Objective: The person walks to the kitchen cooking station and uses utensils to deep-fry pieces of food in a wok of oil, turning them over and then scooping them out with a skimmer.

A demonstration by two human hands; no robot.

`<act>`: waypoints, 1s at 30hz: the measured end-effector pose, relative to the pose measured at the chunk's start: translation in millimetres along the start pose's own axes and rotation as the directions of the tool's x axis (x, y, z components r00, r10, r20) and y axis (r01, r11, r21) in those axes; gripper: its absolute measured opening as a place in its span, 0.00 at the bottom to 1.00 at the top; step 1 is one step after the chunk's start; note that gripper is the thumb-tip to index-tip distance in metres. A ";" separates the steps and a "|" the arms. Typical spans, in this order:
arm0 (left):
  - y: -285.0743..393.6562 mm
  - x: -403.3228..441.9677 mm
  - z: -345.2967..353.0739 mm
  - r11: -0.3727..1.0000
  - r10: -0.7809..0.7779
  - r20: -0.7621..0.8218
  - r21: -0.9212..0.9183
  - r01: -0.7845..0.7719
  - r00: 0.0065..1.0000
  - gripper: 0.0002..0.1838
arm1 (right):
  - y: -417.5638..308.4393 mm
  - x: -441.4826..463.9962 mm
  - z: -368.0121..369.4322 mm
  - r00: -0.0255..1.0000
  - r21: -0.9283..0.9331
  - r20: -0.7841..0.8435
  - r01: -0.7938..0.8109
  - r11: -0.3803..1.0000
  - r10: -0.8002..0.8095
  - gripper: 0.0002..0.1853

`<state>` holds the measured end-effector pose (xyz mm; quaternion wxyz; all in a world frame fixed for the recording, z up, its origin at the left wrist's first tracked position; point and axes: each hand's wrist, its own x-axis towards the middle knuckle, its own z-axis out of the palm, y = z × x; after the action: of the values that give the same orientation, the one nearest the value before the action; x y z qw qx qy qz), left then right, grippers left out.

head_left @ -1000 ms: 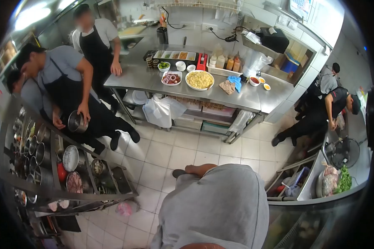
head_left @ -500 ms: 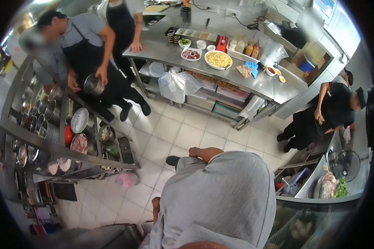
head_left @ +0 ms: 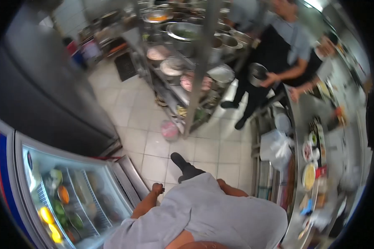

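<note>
My left hand hangs low beside my grey shirt, its fingers curled, and nothing shows in it. It is nearest to the metal base panel of a glass-front fridge with vegetables on its wire shelves. On the other side, my right hand shows only in part past the shirt; its fingers cannot be made out. Neither hand visibly touches anything. One of my dark shoes is forward on the tiled floor.
Ahead stands a metal rack with pots and bowls of food. A pink bag lies by its foot. To its right a co-worker holds a metal pot. A steel counter runs along the right; a large grey cabinet stands left.
My view has swung left: the rack and the counter have shifted rightward, and the fridge and grey cabinet have come into sight. My left arm shows more fully now. The picture is blurred.
</note>
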<state>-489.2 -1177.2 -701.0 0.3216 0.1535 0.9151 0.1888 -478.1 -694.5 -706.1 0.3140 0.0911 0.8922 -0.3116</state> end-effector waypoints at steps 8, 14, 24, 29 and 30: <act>-51.6 44.4 -81.6 0.967 -0.106 -0.081 -0.239 0.084 0.991 0.09 | -85.9 159.0 -24.3 0.853 -0.583 0.386 0.521 0.623 -0.352 0.10; -130.8 96.9 -148.7 0.813 -0.307 -0.172 -0.558 0.163 0.936 0.10 | -196.8 265.8 -46.5 0.842 -0.539 0.411 0.533 0.652 -0.349 0.05; -265.4 118.2 -263.3 0.648 -0.611 -0.069 -0.617 0.447 0.789 0.10 | -306.1 470.4 -20.7 0.850 0.014 0.395 0.374 0.927 -0.349 0.12; -332.8 156.9 -310.8 -0.108 -0.806 0.258 -0.949 0.296 0.533 0.10 | -457.9 462.7 -84.3 0.597 -0.618 0.537 0.759 0.204 -0.596 0.12; -337.7 157.2 -327.5 -0.117 -0.826 0.277 -0.936 0.331 0.491 0.10 | -444.7 487.9 -70.5 0.550 -0.554 0.534 0.801 0.226 -0.641 0.14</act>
<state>-872.2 -1492.5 -698.1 0.1880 -0.5521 0.6035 0.5437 -1056.6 -1018.4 -742.5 0.2231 -0.5034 0.8343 -0.0272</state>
